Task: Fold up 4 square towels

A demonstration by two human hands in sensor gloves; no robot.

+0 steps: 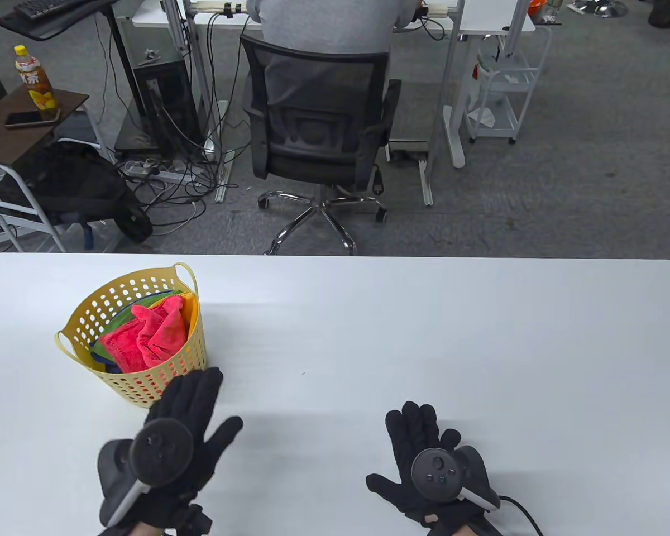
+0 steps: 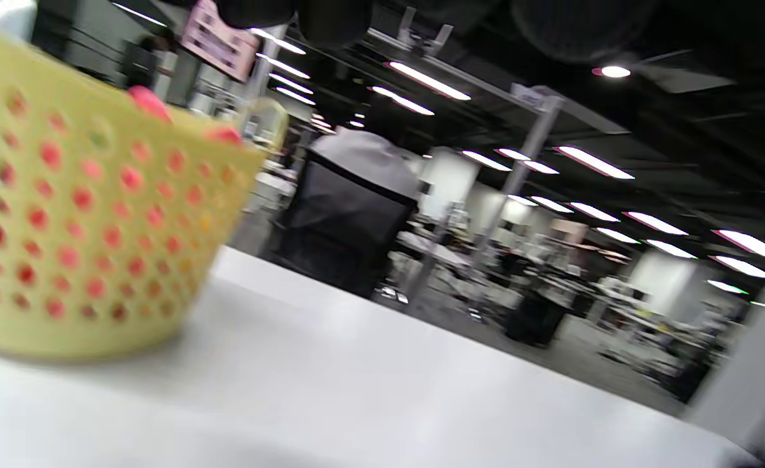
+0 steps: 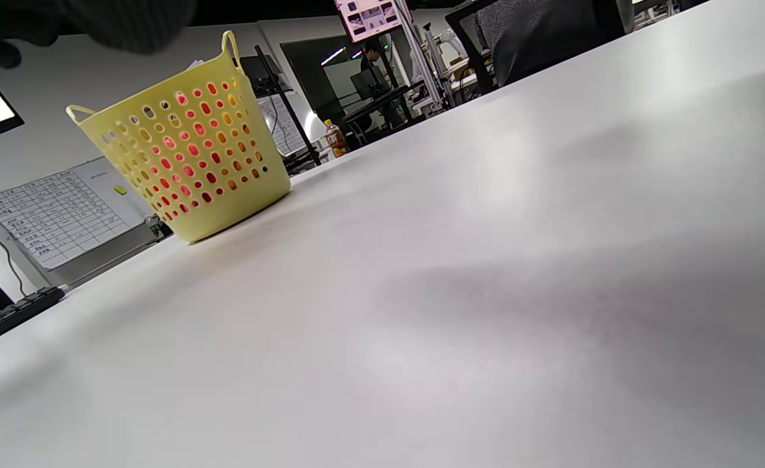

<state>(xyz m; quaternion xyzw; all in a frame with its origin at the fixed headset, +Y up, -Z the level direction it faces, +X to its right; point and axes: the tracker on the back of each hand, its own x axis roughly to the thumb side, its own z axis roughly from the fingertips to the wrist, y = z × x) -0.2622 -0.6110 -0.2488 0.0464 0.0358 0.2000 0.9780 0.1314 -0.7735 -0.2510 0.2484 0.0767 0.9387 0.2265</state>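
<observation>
A yellow perforated basket (image 1: 84,318) stands on the left of the white table (image 1: 402,335). It holds a crumpled red towel (image 1: 148,335) on top of green, orange and blue towels. My left hand (image 1: 192,407) is open and empty, raised just in front of the basket with its fingertips near the basket's lower wall. My right hand (image 1: 419,441) is open and empty, flat over the table at the near middle. The basket also shows in the left wrist view (image 2: 90,221) and in the right wrist view (image 3: 187,149).
An office chair (image 1: 318,128) with a seated person stands beyond the table's far edge. A side table with a bottle (image 1: 33,81) and a phone is at the far left.
</observation>
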